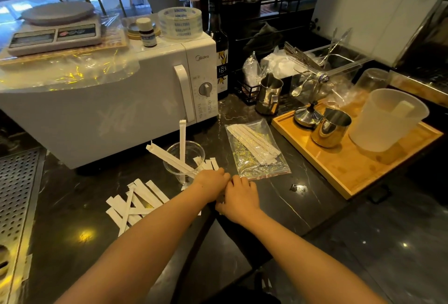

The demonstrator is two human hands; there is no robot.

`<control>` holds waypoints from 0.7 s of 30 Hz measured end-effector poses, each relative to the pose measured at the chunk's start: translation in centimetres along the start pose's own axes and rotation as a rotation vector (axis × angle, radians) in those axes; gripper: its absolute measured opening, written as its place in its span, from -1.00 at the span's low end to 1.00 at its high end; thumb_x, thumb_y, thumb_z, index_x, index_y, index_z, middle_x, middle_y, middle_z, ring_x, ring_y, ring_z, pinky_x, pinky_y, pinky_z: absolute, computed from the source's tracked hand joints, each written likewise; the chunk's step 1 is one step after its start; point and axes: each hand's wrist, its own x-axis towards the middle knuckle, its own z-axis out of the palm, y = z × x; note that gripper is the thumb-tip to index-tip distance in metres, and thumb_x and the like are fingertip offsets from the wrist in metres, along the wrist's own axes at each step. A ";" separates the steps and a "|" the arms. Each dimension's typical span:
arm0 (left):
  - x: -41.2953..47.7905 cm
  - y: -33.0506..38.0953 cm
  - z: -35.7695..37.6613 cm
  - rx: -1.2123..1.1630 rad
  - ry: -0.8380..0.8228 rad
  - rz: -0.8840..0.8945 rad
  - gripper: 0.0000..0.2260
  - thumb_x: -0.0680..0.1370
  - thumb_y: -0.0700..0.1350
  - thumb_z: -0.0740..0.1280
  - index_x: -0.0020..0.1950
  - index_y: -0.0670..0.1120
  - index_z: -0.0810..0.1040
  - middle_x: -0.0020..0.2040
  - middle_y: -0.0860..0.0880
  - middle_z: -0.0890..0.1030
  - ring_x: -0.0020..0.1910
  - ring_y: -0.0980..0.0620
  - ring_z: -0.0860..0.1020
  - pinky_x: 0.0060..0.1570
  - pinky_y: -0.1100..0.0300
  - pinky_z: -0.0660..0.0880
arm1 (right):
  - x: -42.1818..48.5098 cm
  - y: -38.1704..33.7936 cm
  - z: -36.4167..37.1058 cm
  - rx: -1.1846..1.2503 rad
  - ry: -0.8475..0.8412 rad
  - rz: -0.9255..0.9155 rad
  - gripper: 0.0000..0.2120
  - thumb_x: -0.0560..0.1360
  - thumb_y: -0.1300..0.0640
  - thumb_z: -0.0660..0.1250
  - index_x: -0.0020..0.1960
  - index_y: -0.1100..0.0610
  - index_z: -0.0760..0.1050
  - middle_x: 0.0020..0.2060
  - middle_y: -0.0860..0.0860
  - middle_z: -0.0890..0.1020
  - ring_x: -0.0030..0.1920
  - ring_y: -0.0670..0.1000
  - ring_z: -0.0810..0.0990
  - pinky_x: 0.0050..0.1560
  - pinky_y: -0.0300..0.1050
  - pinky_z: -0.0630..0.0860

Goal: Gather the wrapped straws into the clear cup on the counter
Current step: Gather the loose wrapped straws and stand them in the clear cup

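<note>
Two bare arms reach up from the bottom of the frame & meet at the middle. The left hand point(211, 185) lies palm down, fingers curled over some wrapped straws point(208, 164) just right of the clear cup point(183, 161); can't tell if it grips them. The right hand point(240, 197) sits beside it, touching it, fingers bent down on the dark counter point(286, 197); can't tell if it holds anything.

A loose pile of straws point(135, 203) lies lower left of the cup. The cup holds two straws (one upright, one leaning left).

Right of the hands is a clear bag point(258, 151) w/ more straws inside. Further right, a wooden tray point(351, 170) holds a shiny metal jug point(331, 127) & a big plastic pitcher point(385, 120).

Behind the cup stands a white microwave point(126, 109) marked "Midea". A dark bottle point(221, 61) next to it reads "183". On top, upper left of the frame, sit a scale point(54, 32) & tape rolls point(180, 23) w/ blue print too small to read for sure.
</note>
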 end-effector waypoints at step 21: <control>0.5 -0.5 -0.2 0.173 0.108 0.081 -0.74 0.57 -0.26 0.14 0.22 -0.20 0.48 0.24 -0.17 0.53 0.22 -0.19 0.51 0.13 -0.01 0.47 | 0.3 0.3 -1.8 -0.053 -0.121 -0.036 -0.72 0.49 0.29 0.19 0.20 0.29 0.37 0.18 0.24 0.48 0.18 0.23 0.49 0.09 0.06 0.46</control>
